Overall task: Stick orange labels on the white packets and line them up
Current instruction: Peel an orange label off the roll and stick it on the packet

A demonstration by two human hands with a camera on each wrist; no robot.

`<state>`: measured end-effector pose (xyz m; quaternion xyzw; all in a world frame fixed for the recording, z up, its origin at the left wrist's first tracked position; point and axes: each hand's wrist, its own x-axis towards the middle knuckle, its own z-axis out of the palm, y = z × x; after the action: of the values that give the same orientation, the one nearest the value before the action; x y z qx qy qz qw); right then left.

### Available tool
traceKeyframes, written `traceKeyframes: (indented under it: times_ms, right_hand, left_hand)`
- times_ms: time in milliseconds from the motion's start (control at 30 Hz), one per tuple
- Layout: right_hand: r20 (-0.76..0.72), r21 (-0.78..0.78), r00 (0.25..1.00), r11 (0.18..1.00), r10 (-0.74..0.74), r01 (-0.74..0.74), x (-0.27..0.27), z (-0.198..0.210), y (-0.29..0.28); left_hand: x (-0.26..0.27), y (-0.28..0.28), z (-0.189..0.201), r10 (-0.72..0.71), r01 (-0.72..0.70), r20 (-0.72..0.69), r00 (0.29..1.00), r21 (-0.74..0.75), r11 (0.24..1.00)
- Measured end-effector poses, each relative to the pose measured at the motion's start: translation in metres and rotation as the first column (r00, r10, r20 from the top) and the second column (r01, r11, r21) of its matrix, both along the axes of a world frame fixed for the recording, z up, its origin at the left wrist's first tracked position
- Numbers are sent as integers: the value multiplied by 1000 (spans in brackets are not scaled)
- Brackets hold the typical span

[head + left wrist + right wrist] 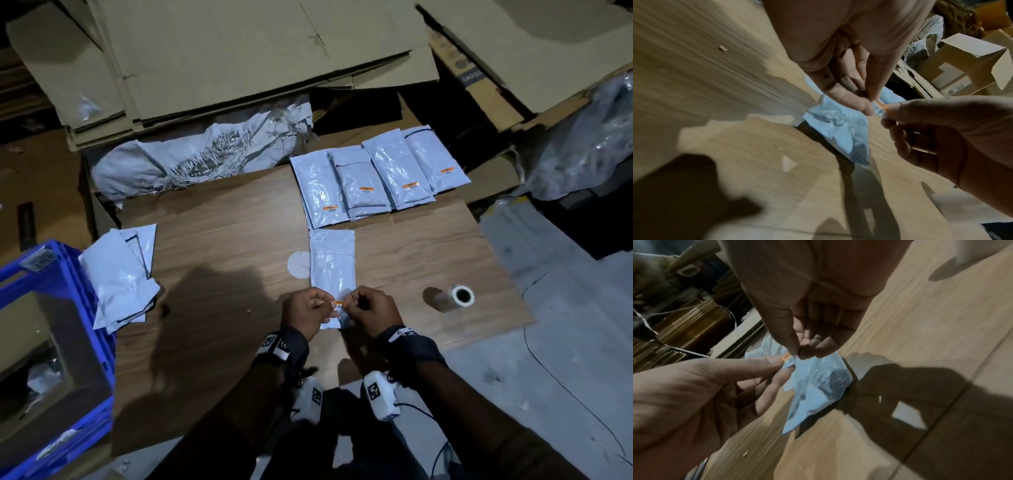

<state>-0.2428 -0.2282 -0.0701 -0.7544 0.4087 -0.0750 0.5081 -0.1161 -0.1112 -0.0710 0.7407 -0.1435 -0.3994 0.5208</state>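
Note:
A white packet (332, 263) lies lengthwise on the wooden board (222, 240), right in front of me. Over its near end both hands hold one small orange-and-white label (339, 304). My left hand (329, 305) pinches the label's left edge between thumb and forefinger. My right hand (351, 303) pinches the right edge. The left wrist view shows the label (880, 104) between the left fingertips (869, 107) and the right thumb (900, 107), above the packet (838, 128). In the right wrist view the label (787, 358) hangs above the packet (818, 382).
Several labelled packets (376, 181) lie side by side at the board's far edge. A loose pile of unlabelled packets (120, 274) sits at the left beside a blue crate (78, 308). A label roll (460, 296) lies to the right. Flattened cardboard (239, 51) is stacked behind.

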Motion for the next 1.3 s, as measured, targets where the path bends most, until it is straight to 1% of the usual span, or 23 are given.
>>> traceKeyframes:
  times_ms: [133,200,267,333,500,700,800,900,1000,1167,1300]
  right_hand:
    - [-84,7,996,1000,15,-14,14,-6,-1]
    - [-95,55,995,998,8,-3,18,-8,1]
    - [-105,86,994,995,-36,45,21,-15,1]
    - [-104,111,992,991,-67,79,20,-23,2]
    - [-134,131,988,987,-73,91,20,-33,3]
    - [-171,108,983,991,-65,84,21,-37,5]
    - [-215,87,975,993,-57,77,22,-39,5]
    - [-264,76,963,994,-56,79,24,-38,6]
    - [-282,69,957,993,-70,93,19,-38,3]
    - [-221,61,975,997,-28,42,9,-39,1]
    - [-184,85,980,993,-71,88,8,-38,4]
  left_hand:
    - [8,0,-13,-5,1,61,998,67,998]
    - [11,0,-20,-42,27,141,989,107,994]
    - [12,-1,-26,-88,55,234,968,144,988]
    - [12,-1,-30,-110,63,292,950,168,984]
    - [11,-1,-41,-137,72,299,945,217,974]
    - [15,-4,-44,-224,120,353,908,294,948]
    - [15,-4,-45,-250,131,381,890,312,941]
    - [15,-1,-50,-196,84,395,898,283,955]
    - [19,3,-57,-155,53,377,913,267,962]
    - [22,8,-63,-134,47,346,928,250,967]
    - [24,11,-64,-90,18,306,948,231,973]
